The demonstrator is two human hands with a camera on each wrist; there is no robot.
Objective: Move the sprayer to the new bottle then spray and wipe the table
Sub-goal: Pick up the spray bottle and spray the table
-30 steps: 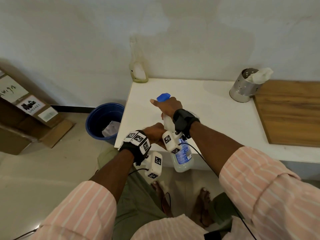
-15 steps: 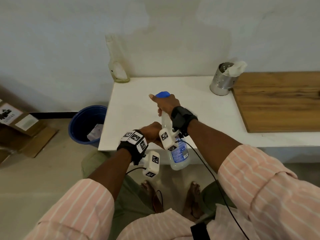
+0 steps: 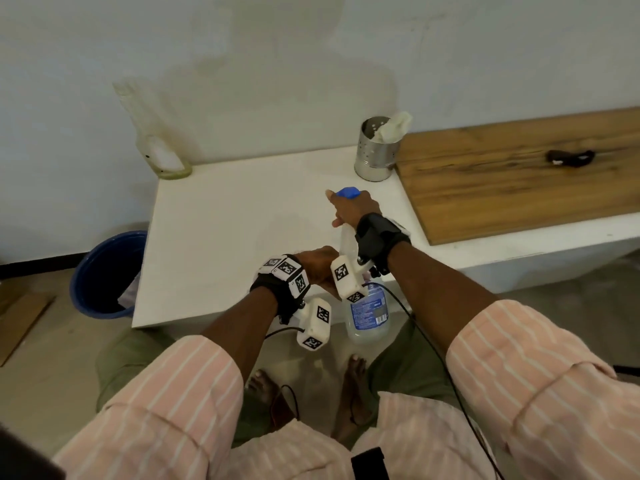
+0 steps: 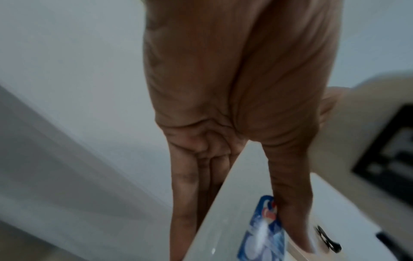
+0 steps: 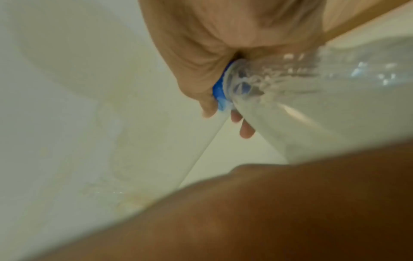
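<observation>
A clear bottle [image 3: 369, 311] with a blue label hangs tilted over the front edge of the white table [image 3: 225, 237]. My left hand [image 3: 318, 265] grips its body, thumb on one side and fingers on the other beside the label [image 4: 261, 229]. The blue sprayer [image 3: 349, 192] sits on the bottle's neck, and my right hand [image 3: 353, 209] is wrapped round it. The right wrist view shows the blue collar [image 5: 220, 91] against the bottle [image 5: 312, 106]. Another clear bottle [image 3: 157, 147], without a top, stands at the table's back left corner.
A metal cup [image 3: 375, 157] with a white cloth [image 3: 394, 126] in it stands at the back of the table. To the right lies a wooden board [image 3: 519, 174] with a small black object [image 3: 569, 157] on it. A blue bin [image 3: 104, 271] sits on the floor to the left.
Both hands and the bottle have shifted to the right along the table's front edge. Both grips look the same.
</observation>
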